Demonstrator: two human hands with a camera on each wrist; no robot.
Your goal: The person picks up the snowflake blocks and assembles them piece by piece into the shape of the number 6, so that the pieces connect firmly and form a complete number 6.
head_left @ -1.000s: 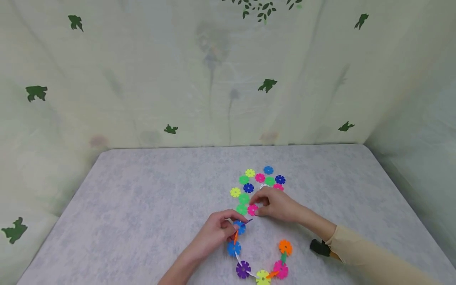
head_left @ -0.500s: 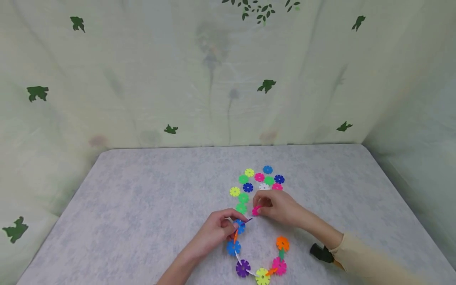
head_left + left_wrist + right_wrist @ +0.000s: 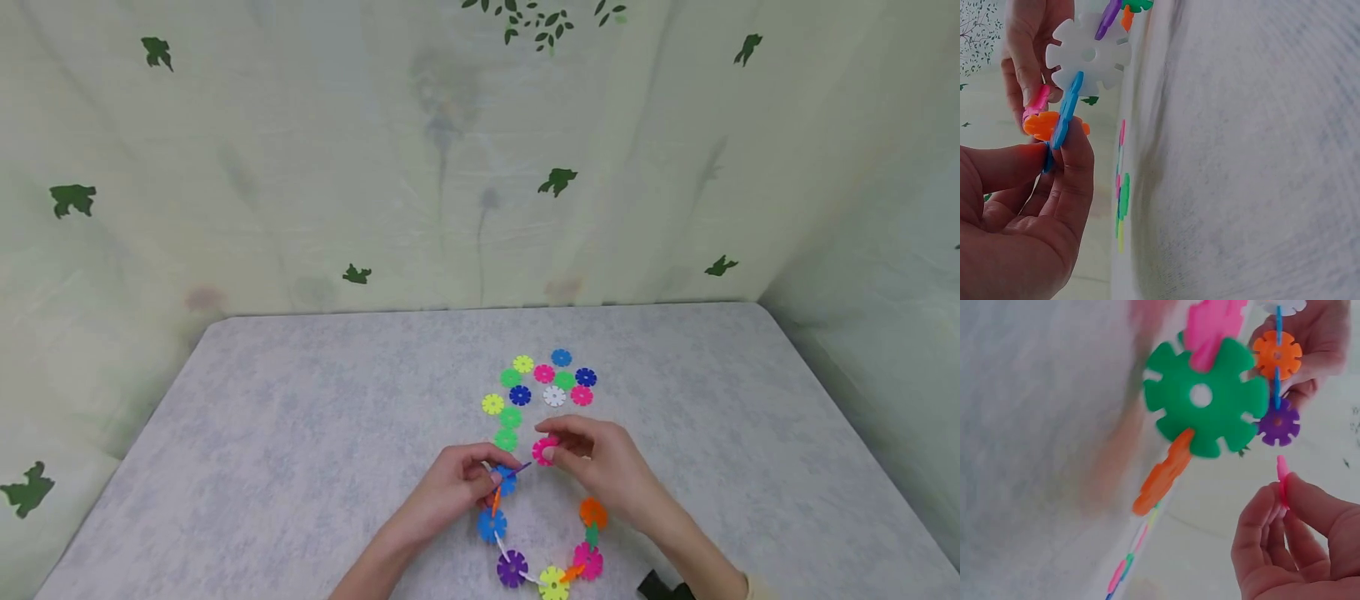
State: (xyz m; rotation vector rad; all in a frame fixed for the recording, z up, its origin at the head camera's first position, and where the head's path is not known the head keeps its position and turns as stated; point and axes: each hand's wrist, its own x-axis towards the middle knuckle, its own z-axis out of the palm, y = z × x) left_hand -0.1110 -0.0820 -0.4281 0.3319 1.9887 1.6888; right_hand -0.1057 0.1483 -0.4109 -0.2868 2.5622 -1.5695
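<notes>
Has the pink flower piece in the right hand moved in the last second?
Yes. The pink piece has left the green piece on the table and come nearer the chain end in the left hand.

Grey table [image 3: 300,417], leaf-print curtain [image 3: 300,167], loose plastic discs [image 3: 553,396]

Bare hands [image 3: 450,487]; black wrist strap [image 3: 660,586]

Left hand [image 3: 457,487] grips a snowflake-disc chain [image 3: 525,550]; right hand [image 3: 600,462] pinches a pink disc [image 3: 544,451] over the desk [image 3: 300,417].
</notes>
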